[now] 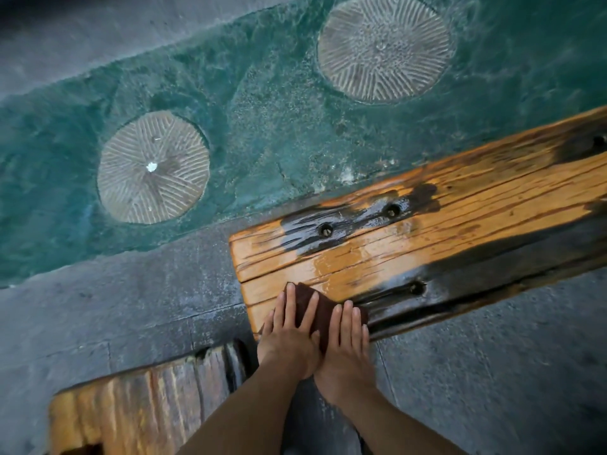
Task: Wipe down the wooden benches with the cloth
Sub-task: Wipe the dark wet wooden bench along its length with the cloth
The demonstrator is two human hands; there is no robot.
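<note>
A wet orange-brown wooden bench (427, 224) with dark patches and bolt holes runs from the centre to the right edge. A dark brown cloth (323, 305) lies on its near left corner. My left hand (290, 333) and my right hand (345, 346) both press flat on the cloth, fingers spread, side by side. A second wooden bench (141, 408) sits at the lower left, its top looking dull and streaked.
Grey stone paving (131, 307) surrounds the benches. Beyond it lies a green textured strip (272, 126) with two round ribbed stone discs (152, 167) (384, 47). A narrow gap separates the two benches near my wrists.
</note>
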